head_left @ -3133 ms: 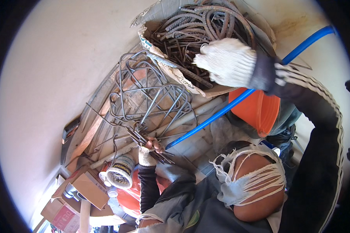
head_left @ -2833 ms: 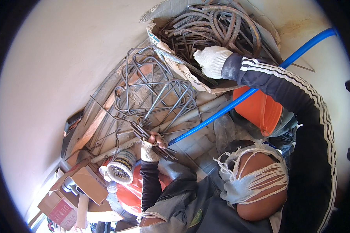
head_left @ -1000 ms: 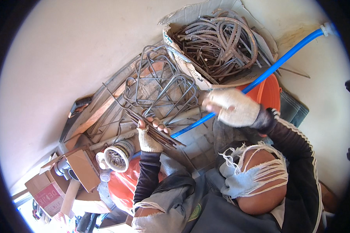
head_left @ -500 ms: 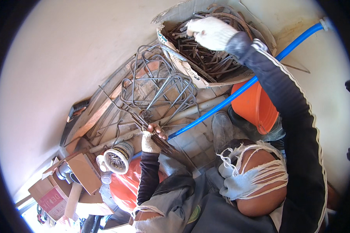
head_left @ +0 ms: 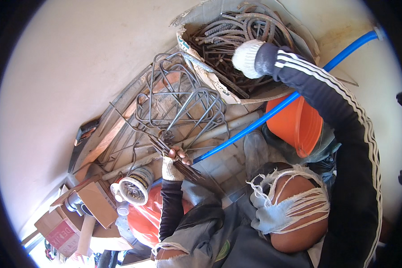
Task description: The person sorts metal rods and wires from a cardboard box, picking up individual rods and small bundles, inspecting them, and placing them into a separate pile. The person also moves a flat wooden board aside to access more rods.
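A bundle of short, thin, dark steel rods (head_left: pixel 176 157) is gripped in the closed, white-gloved left hand (head_left: pixel 173 164) beside the bent grey rebar stirrups (head_left: pixel 183 105), while the white-gloved right hand (head_left: pixel 247 58), its fingers hidden, is reached into the torn cardboard box (head_left: pixel 201 67) of rusty curved rebar pieces (head_left: pixel 230 31).

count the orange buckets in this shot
2. One orange bucket lies tipped on its side under the right arm's striped sleeve, beside the blue pipe. A second orange bucket sits at lower left beside the left forearm, partly hidden. More may be covered.
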The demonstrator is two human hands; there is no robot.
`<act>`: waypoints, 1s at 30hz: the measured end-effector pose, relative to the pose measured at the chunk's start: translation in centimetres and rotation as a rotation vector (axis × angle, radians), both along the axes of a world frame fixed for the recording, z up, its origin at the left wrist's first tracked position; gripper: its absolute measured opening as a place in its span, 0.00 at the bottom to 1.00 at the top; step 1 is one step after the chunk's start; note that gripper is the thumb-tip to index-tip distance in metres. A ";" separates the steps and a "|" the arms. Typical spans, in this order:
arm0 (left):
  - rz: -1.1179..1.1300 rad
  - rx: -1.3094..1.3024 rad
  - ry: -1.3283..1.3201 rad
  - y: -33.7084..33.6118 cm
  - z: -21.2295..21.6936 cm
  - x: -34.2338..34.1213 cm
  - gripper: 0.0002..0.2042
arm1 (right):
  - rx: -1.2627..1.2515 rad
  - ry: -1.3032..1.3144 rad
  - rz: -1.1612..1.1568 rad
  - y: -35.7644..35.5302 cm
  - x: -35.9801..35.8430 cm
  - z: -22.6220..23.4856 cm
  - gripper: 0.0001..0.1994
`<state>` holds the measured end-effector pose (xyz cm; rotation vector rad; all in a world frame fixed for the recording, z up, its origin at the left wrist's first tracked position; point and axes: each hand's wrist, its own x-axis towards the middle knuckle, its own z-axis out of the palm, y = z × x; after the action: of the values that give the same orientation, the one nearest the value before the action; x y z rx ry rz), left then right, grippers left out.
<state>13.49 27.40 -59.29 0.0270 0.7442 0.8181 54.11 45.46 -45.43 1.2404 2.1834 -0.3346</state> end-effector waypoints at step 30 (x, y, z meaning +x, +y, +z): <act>-0.012 0.008 -0.013 0.0 0.1 -0.2 0.13 | 0.038 0.079 -0.501 5.4 -3.9 -7.3 0.17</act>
<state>13.26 27.41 -59.14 0.0334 0.7282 0.8093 50.20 50.88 -52.69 1.8182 1.9222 -0.5514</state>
